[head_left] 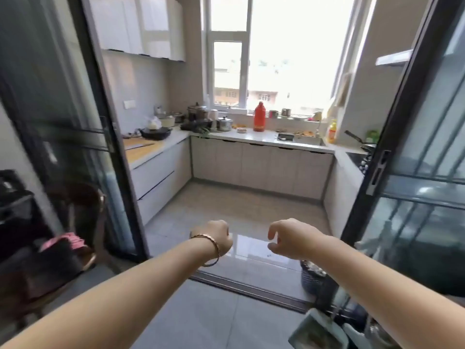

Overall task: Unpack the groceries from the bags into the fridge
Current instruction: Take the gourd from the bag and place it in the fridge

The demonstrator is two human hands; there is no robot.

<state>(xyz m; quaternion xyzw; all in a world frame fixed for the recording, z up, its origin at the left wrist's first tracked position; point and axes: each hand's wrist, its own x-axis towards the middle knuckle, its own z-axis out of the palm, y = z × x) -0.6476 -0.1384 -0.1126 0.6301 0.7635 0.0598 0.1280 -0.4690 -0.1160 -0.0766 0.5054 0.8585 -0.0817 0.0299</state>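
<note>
Progress: nothing unpacked as far as can be seen; judged to be at the very start or between trips. No fridge in view. No grocery bag can be picked out for certain; a white plastic bag (153,123) sits on the left table (151,153) beside a dark pan, contents too small to tell. Whole task seems left to do.

Position: at the kitchen doorway, between dark sliding doors (110,137), facing the floor (241,210) and window.

Left hand (218,237): held out in mid-air, fingers curled under into a fist, nothing in it, touching nothing; bracelet (211,248) at the wrist.

Right hand (285,239): held out near the left, fingers loosely bent with a gap to the thumb, empty, touching nothing.
</note>
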